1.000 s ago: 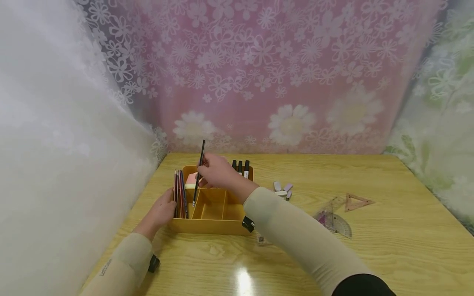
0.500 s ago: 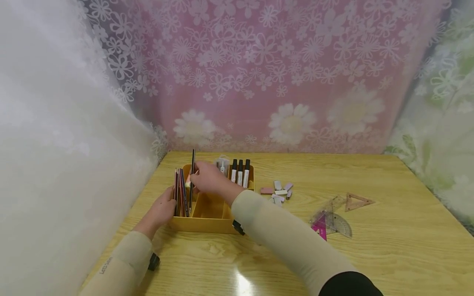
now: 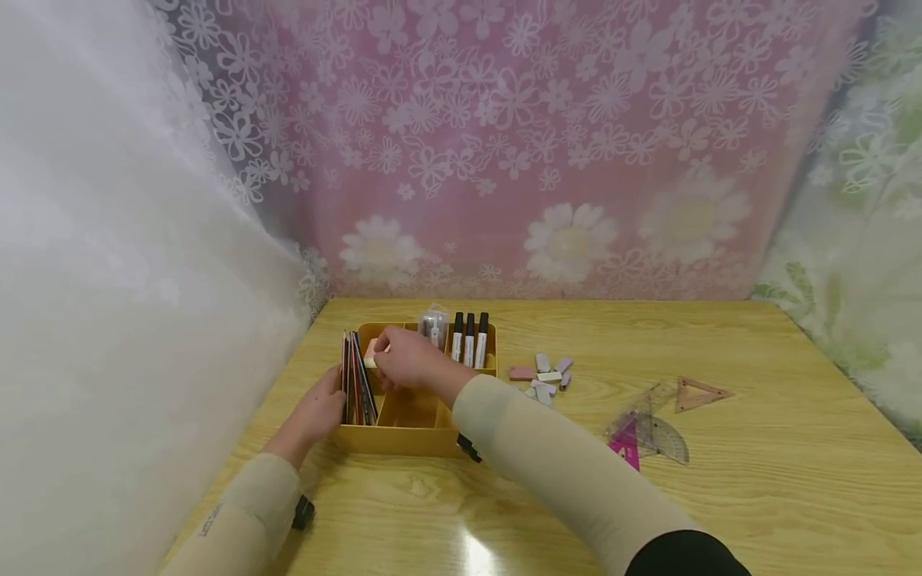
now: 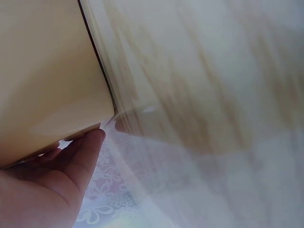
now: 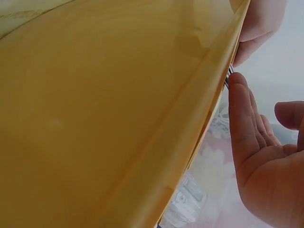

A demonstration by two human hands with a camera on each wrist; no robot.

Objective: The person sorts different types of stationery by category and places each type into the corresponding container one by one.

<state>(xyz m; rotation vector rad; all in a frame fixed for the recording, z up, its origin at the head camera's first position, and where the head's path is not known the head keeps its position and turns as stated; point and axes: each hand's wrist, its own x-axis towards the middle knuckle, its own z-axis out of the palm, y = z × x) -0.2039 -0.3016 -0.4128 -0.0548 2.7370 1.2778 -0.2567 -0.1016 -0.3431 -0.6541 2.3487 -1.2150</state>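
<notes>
The left hand point(image 3: 319, 410) grips the left wall of an orange-yellow divided box point(image 3: 403, 441); the left wrist view shows the hand point(image 4: 57, 187) with its fingers at the edge of the box point(image 4: 47, 71). Several pencils point(image 3: 354, 384) lean upright in the front left compartment, beside that hand. Over the divider just right of them is the right hand point(image 3: 415, 358), with no pencil in its fingers. In the right wrist view, the right hand point(image 5: 266, 156) has extended fingers and its thumb apart, beside the box wall point(image 5: 104, 118). Pink and pale pieces point(image 3: 370, 352) are partly hidden behind it.
Three black-capped markers point(image 3: 470, 340) and a clear case point(image 3: 434, 326) stand in the box's back compartments. Several erasers point(image 3: 550, 377) lie to its right. Farther right are clear rulers with a protractor point(image 3: 666, 440), a magenta piece point(image 3: 627, 444) and an orange triangle point(image 3: 699, 394).
The dark pencil that the right hand held went down into the left compartment and was let go; it leans among the others. The left hand has kept its place.
</notes>
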